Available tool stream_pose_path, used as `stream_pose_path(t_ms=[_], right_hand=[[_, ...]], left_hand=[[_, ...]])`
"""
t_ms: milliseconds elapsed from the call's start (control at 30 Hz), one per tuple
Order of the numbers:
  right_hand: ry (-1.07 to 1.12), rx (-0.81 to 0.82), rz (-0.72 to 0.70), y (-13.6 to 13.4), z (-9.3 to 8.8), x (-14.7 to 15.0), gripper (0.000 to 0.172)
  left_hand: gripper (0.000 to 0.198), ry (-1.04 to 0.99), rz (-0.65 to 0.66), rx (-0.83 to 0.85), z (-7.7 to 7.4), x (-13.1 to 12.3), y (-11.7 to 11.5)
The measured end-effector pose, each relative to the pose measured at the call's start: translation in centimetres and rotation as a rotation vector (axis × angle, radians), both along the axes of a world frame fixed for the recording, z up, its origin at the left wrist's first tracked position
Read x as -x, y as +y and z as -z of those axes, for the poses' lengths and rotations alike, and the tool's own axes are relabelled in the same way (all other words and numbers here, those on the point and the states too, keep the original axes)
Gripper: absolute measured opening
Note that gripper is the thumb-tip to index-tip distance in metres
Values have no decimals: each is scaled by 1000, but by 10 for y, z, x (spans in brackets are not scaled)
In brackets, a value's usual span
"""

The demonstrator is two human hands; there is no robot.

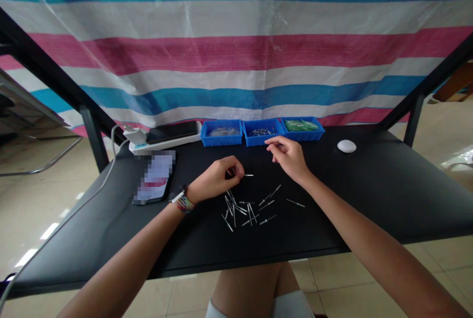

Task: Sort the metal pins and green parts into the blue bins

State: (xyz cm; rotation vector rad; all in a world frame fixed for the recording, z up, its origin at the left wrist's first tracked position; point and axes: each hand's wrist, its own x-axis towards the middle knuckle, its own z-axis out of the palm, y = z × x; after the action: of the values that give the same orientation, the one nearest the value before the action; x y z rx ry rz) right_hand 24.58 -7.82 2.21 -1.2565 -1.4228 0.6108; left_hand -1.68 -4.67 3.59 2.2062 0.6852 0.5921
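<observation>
My left hand (218, 177) is closed in a pinch on a blind rivet (249, 175), whose silver end sticks out to the right of the fingertips. Under and beside that hand, several more blind rivets (240, 208) lie in a loose pile on the black table. My right hand (287, 156) hovers at the front edge of the middle blue bin (263, 142), its index finger stretched out and the others partly bent; nothing shows in it. Inside that bin lie silver rivets (263, 131).
A left blue bin (221, 141) holds clear plastic bags; a right blue bin (303, 136) holds green packets. A white mouse (346, 146) sits to the right. On the left are a phone (155, 178), a white power strip (166, 145) with a dark phone (172, 132) on it, and a cable (113, 165).
</observation>
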Motion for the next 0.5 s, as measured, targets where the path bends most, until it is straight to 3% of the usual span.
stream_pose_path(t_ms=[100,200,367,500], right_hand=[[140,173,-257,-12,-3,18,26],[193,329,-410,-20,-7,31,25],[295,428,-444,-24,-7,38,20],[334,371,-376,-23,-5,39,25]], left_hand=[[7,-79,-75,19,-1,0,0],[11,-115,-111,-7,-4,-1,-3],[12,-173,-128,27,-9,-2,-8],[15,-198,-154,57,-10,-3,-10]])
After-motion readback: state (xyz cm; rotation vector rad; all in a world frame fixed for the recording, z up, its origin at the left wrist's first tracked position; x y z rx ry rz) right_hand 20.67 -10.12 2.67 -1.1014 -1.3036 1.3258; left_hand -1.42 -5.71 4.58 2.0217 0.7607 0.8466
